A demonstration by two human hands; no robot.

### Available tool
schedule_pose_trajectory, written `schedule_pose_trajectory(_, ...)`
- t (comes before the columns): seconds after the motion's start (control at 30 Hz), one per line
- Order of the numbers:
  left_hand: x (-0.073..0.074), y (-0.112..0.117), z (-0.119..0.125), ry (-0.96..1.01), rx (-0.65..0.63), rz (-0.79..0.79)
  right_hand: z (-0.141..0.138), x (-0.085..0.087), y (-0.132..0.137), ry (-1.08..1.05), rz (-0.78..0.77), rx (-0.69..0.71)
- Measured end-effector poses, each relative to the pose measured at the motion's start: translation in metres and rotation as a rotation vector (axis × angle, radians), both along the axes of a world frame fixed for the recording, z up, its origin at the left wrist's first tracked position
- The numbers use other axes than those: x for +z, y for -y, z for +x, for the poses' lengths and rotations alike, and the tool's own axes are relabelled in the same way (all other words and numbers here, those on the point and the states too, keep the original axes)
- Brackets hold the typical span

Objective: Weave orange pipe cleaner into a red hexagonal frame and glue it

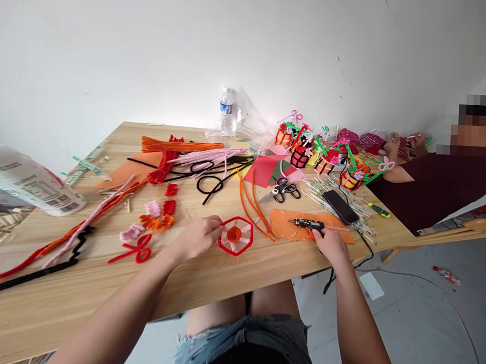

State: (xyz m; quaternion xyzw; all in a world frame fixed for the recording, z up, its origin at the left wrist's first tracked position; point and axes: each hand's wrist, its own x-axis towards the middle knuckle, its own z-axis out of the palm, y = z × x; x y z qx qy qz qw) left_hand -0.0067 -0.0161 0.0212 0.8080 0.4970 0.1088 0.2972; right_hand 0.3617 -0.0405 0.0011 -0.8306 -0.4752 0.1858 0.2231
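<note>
Near the front of the table, my left hand [201,237] is closed, pinching the left edge of a red pipe-cleaner hexagon [251,238]. Inside the hexagon sits an orange spiral [234,234] joined to the frame by pale pink strips. My right hand [332,246] is closed around the handle of a black glue gun [304,223], whose nozzle points left over an orange sheet [279,230]. Left of my left hand lie a red pipe-cleaner bow [142,248], a folded orange piece [157,222] and a small pink piece [131,232].
Bundles of orange [179,145] and pink pipe cleaners [211,157], scissors [281,190], a phone [340,207] and several small decorated baskets [299,155] lie farther back. A white bottle [31,179] stands at left. A co-worker [426,183] sits at right. The glue gun's cord hangs over the front edge.
</note>
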Motion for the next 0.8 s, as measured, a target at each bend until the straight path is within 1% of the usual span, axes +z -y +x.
schedule_pose_trajectory(0.07, 0.0, -0.001, -0.001, 0.032, 0.007, -0.024, -0.007, 0.009, -0.003, 0.155, -0.048, 0.006)
schedule_pose_trajectory(0.1, -0.001, -0.002, -0.002, 0.049, 0.017, -0.044, -0.012, 0.014, -0.005, 0.252, -0.069, 0.032)
schedule_pose_trajectory(0.17, -0.002, -0.002, -0.003, 0.084, 0.053, -0.105, -0.026, 0.026, -0.011, 0.5, -0.094, 0.14)
schedule_pose_trajectory(0.2, -0.003, -0.003, -0.003, 0.104, 0.074, -0.14, -0.035, 0.032, -0.015, 0.581, -0.075, 0.216)
schedule_pose_trajectory(0.23, -0.004, -0.003, -0.003, 0.123, 0.097, -0.174, -0.045, 0.037, -0.021, 0.613, -0.033, 0.286)
schedule_pose_trajectory(0.3, -0.005, -0.003, -0.004, 0.155, 0.134, -0.231, -0.069, 0.044, -0.035, 0.595, 0.044, 0.423)
schedule_pose_trajectory(0.33, -0.005, -0.004, -0.004, 0.165, 0.145, -0.252, -0.082, 0.046, -0.043, 0.558, 0.074, 0.562)
schedule_pose_trajectory(0.37, -0.006, -0.004, -0.005, 0.174, 0.153, -0.27, -0.095, 0.047, -0.052, 0.519, 0.061, 0.699)
schedule_pose_trajectory(0.4, -0.006, -0.004, -0.005, 0.183, 0.159, -0.287, -0.108, 0.046, -0.062, 0.497, 0.016, 0.802)
schedule_pose_trajectory(0.43, -0.006, -0.005, -0.005, 0.191, 0.166, -0.304, -0.121, 0.044, -0.071, 0.492, -0.011, 0.838)
schedule_pose_trajectory(0.53, -0.005, -0.006, -0.006, 0.211, 0.193, -0.366, -0.155, 0.034, -0.098, 0.522, -0.08, 0.82)
schedule_pose_trajectory(0.6, -0.005, -0.007, -0.007, 0.222, 0.212, -0.404, -0.171, 0.027, -0.111, 0.541, -0.147, 0.784)
schedule_pose_trajectory(0.7, -0.004, -0.008, -0.007, 0.226, 0.228, -0.42, -0.183, 0.02, -0.122, 0.535, -0.217, 0.746)
schedule_pose_trajectory(0.8, -0.005, -0.008, -0.007, 0.224, 0.238, -0.42, -0.186, 0.02, -0.127, 0.491, -0.219, 0.746)
